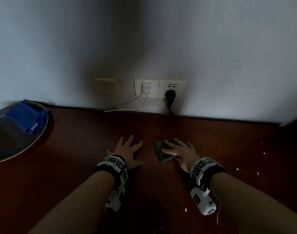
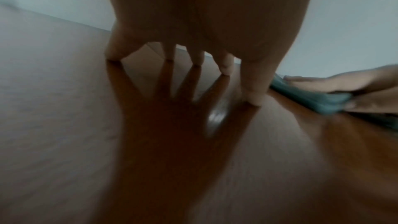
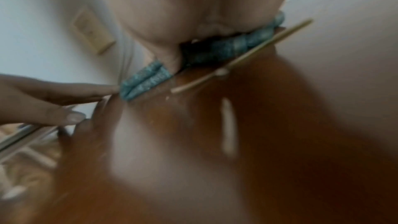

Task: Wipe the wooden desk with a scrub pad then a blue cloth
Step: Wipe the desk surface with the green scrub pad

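1. Scrub step in hand: right hand presses flat on green scrub pad, fingers spread over it, thumb at its near edge; the right wrist view suggests some curl round the pad, so grip reads as a flat press with a light hold.
2. Left hand lies flat on wooden desk, fingers straight and splayed, holding nothing, just beside the pad.
3. Blue cloth sits untouched in round metal tray at far left of desk, well apart from both hands; cloth step not yet begun.
4. Next move, as judged: sweep pad toward white crumbs scattered to the right and near edge; thin stick lies touching the pad in the right wrist view and needs clearing.
5. Edges: wall meets the desk just beyond the fingers; black plug and white cable hang at that rear edge, a snag risk.
6. Room: open wood left of left hand up to the tray, and right toward the crumbs.
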A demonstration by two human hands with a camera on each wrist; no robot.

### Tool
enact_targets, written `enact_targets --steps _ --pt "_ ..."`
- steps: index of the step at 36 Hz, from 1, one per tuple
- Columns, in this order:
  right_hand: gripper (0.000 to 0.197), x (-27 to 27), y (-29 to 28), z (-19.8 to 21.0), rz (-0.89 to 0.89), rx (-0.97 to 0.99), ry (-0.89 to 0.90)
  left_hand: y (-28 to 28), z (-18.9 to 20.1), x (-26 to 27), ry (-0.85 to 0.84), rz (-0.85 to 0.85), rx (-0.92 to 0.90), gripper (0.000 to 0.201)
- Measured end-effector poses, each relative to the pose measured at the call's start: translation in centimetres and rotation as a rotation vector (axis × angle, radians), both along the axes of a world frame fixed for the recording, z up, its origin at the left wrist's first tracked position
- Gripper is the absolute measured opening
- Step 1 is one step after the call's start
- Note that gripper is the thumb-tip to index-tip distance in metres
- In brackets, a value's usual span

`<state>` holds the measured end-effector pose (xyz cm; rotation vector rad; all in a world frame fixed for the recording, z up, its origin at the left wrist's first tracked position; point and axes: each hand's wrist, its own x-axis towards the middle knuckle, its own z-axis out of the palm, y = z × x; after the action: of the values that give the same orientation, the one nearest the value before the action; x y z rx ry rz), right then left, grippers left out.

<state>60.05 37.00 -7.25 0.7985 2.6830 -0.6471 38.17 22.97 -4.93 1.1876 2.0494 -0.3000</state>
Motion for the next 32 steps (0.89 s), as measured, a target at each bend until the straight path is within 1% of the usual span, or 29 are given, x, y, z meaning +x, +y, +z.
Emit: enact_targets --steps 1,3,5,7,8,10,11,12,13,14,15,16,17,19,23,26,30,32 --pt "0.062 0.2 0.0 0.1 0.012 -0.023 0.059 -0.2 0.1 -0.1 -0.009 -0.012 -0.010 0.085" --pt "0.060 0.5 0.6 -0.3 0.017 -0.050 0.238 -0.5 0.2 -0.2 -0.019 -0.033 -0.027 0.091" --pt "0.056 0.9 2.1 -1.5 -0.055 -0.088 0.373 -0.5 0.3 -0.3 -0.015 -0.053 -0.029 0.095" --pt "0.056 1.1 4.2 -3.0 -0.170 -0.098 0.502 -0.4 0.3 -0.4 -0.010 -0.063 -0.028 0.099" --pt "0.057 1.3 5.5 -3.9 -0.258 -0.073 0.541 -0.4 0.3 -0.4 -0.010 -0.063 -0.029 0.100" --pt "0.058 1.3 7.3 -3.1 -0.456 0.034 0.558 -0.3 0.2 -0.3 -0.015 -0.055 -0.030 0.101" --pt "0.055 1.0 7.5 -1.6 -0.549 0.075 0.549 -0.3 0.2 -0.2 -0.020 -0.047 -0.027 0.102" --pt "0.051 1.0 8.3 -1.3 -0.623 0.104 0.514 -0.4 0.1 -0.3 -0.024 -0.040 -0.020 0.101" --pt "0.049 0.9 8.7 -0.8 -0.668 0.133 0.409 -0.4 0.0 -0.3 -0.028 -0.035 -0.014 0.101" --pt "0.049 0.8 9.0 -0.8 -0.692 0.139 0.249 -0.5 -0.1 -0.3 -0.032 -0.031 -0.009 0.101" --pt "0.052 0.6 8.9 -0.7 -0.698 0.121 0.072 -0.5 -0.1 -0.4 -0.037 -0.029 -0.005 0.101" --pt "0.056 0.3 8.7 -0.8 -0.702 0.088 -0.062 -0.5 -0.1 -0.4 -0.041 -0.027 -0.003 0.101" --pt "0.061 -0.1 8.2 -0.9 -0.696 0.059 -0.145 -0.4 -0.1 -0.4 -0.044 -0.025 -0.002 0.101" --pt "0.066 -1.3 7.1 -0.6 -0.636 0.044 -0.191 -0.3 -0.3 -0.5 -0.053 -0.015 0.003 0.101" --pt "0.066 -4.1 4.6 0.0 -0.427 0.038 -0.187 -0.2 -0.6 -0.5 -0.056 -0.005 0.030 0.102" --pt "0.063 -5.5 2.0 -0.3 -0.237 0.072 -0.141 -0.2 -0.5 -0.4 -0.061 0.010 0.039 0.103" --pt "0.056 -4.9 -0.9 -0.2 0.040 0.080 -0.094 -0.5 -0.2 -0.3 -0.064 0.028 0.061 0.107" --pt "0.054 -3.7 -1.9 0.2 0.135 0.059 -0.070 -0.9 -0.3 -0.2 -0.045 0.034 0.081 0.109"
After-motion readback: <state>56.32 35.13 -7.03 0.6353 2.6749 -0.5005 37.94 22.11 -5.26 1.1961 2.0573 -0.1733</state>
